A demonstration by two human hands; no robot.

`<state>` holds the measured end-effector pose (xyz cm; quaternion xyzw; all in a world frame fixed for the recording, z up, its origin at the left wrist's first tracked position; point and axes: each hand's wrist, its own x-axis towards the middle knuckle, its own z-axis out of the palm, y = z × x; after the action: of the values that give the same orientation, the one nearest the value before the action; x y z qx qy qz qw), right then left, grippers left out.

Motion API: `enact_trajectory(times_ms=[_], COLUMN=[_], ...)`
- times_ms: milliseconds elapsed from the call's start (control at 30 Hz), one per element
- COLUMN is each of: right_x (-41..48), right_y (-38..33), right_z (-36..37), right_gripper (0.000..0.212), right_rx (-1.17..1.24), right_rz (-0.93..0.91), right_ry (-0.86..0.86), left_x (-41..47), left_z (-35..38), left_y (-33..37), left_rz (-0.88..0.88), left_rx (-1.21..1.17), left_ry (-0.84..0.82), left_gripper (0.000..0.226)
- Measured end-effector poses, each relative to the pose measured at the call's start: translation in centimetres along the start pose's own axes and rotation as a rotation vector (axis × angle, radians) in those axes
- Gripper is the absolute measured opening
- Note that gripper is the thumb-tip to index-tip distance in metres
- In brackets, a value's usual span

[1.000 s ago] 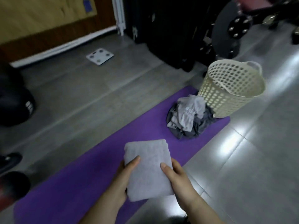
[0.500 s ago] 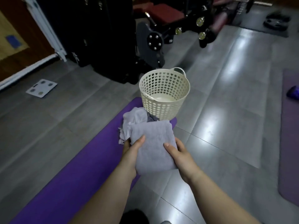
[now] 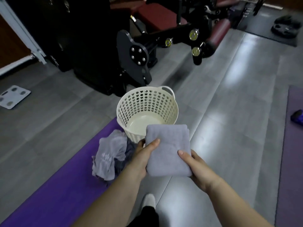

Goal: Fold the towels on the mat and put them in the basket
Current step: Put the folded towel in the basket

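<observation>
Head view: left hand (image 3: 142, 158) and right hand (image 3: 196, 167) each grip the folded towel (image 3: 168, 149). Just beyond them sits the basket (image 3: 147, 110).

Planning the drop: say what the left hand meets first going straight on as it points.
Likely the basket wall just ahead of the left hand holding the folded towel; depth unclear, so it may clear the rim.

The room is dim. Soft white light shines off the grey floor (image 3: 236, 82) in long bright patches. The big black machine (image 3: 91, 46) at the back is almost lost in dark. Everything looks a little fuzzy, and lines bend near the edges.
</observation>
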<state>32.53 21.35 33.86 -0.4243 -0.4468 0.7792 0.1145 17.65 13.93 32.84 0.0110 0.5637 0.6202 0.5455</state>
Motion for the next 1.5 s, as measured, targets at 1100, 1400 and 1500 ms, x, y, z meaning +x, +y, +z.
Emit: enact_trajectory(times_ms=[1100, 1400, 1500], right_x=[64.6, 70.3, 70.1], right_y=[10.8, 26.4, 27.8], right_z=[-8.2, -11.3, -12.3], right_gripper=[0.061, 0.043, 0.067], right_rx=[-0.775, -1.015, -1.106], right_rz=[0.410, 0.359, 0.218], right_ry=[-0.450, -0.483, -0.541], left_x=[41.3, 42.2, 42.0], left_z=[-4.3, -5.3, -5.4], left_y=[-15.2, -17.4, -17.5], left_rz=[0.127, 0.246, 0.227], left_rx=[-0.043, 0.089, 0.111], left_ry=[1.368, 1.399, 1.397], left_gripper=[0.041, 0.044, 0.044])
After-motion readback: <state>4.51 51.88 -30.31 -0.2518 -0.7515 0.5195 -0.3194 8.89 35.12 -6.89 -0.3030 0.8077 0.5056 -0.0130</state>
